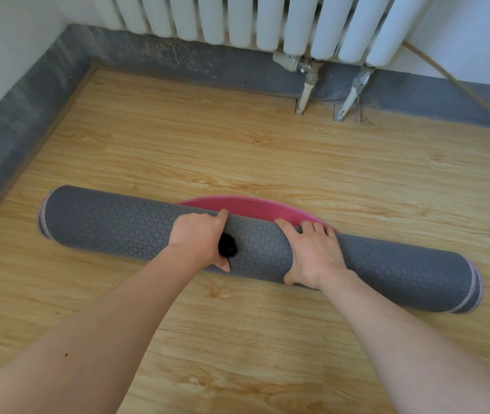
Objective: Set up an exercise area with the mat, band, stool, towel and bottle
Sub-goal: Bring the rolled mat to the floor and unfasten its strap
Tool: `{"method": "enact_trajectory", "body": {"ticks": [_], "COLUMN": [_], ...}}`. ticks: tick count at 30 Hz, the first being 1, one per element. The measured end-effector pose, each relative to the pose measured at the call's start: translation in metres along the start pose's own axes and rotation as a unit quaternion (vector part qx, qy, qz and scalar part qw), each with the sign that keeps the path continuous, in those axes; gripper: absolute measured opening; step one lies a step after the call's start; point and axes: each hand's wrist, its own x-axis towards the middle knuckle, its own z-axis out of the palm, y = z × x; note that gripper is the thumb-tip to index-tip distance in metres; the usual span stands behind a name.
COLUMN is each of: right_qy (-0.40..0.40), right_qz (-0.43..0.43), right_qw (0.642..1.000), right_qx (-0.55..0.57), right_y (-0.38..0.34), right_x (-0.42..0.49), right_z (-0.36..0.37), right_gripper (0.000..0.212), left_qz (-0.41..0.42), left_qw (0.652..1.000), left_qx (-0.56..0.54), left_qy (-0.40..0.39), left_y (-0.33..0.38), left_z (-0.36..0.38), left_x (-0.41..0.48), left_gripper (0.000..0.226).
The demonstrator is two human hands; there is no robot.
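A rolled grey mat (112, 222) with a diamond pattern lies across the wooden floor, its pink inner side (252, 206) peeling out at the far edge. My left hand (200, 237) is closed over the middle of the roll, with a small black thing (228, 245) under its palm. My right hand (312, 249) presses flat on the roll just to the right, fingers reaching over the loose edge. Band, stool, towel and bottle are out of view.
A white radiator (267, 19) with two pipes (306, 91) going into the floor stands on the far wall. A grey skirting band (22, 109) runs along the left and far walls. A thin stick (459, 82) leans at the right.
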Motion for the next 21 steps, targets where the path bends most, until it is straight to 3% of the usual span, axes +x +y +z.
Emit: {"method": "enact_trajectory", "body": {"ticks": [6, 9, 12, 13, 15, 18, 21], "right_qy": [0.028, 0.04, -0.003, -0.023, -0.05, -0.081, -0.098], "right_qz": [0.009, 0.013, 0.014, 0.014, 0.013, 0.009, -0.009], "right_qw": [1.0, 0.999, 1.0, 1.0, 0.999, 0.996, 0.993], "right_qx": [-0.004, -0.018, 0.007, 0.014, 0.015, 0.024, 0.069], "right_y": [0.0, -0.001, 0.001, 0.002, 0.002, 0.0, -0.001], "right_x": [0.012, 0.025, 0.037, 0.04, 0.041, 0.039, 0.034], "right_z": [-0.004, -0.015, -0.025, -0.028, -0.032, -0.034, -0.037], "right_gripper": [0.115, 0.115, 0.118, 0.119, 0.124, 0.135, 0.14], "left_qz": [-0.012, -0.046, -0.095, -0.106, -0.127, -0.174, -0.228], "left_qw": [0.999, 0.985, 0.899, 0.864, 0.801, 0.741, 0.67], "left_qx": [-0.036, -0.167, -0.427, -0.493, -0.584, -0.647, -0.699], "left_qy": [0.028, 0.016, 0.004, 0.001, -0.014, -0.043, -0.105], "left_y": [-0.006, -0.017, -0.022, -0.022, -0.02, -0.016, -0.01], "left_z": [0.002, -0.011, -0.03, -0.035, -0.044, -0.049, -0.044], "left_x": [0.01, 0.014, 0.016, 0.017, 0.019, 0.018, 0.012], "left_gripper": [0.117, 0.097, 0.038, 0.028, 0.026, 0.022, 0.04]}}
